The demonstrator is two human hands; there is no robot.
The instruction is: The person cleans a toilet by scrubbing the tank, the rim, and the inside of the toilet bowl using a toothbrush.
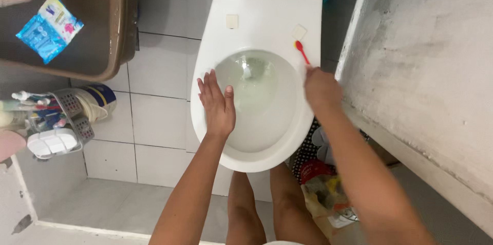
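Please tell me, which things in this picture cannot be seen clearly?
- Head view: the brush shows only its red handle; the right hand hides the rest.
- The bags on the floor are covered by the right arm.
- The blue packet is too small to identify.
- The toilet tank is cut by the top edge.

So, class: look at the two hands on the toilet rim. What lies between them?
In the head view, only the open toilet bowl with its water lies between the left hand, flat on the rim, and the right hand, which holds a red-handled brush.
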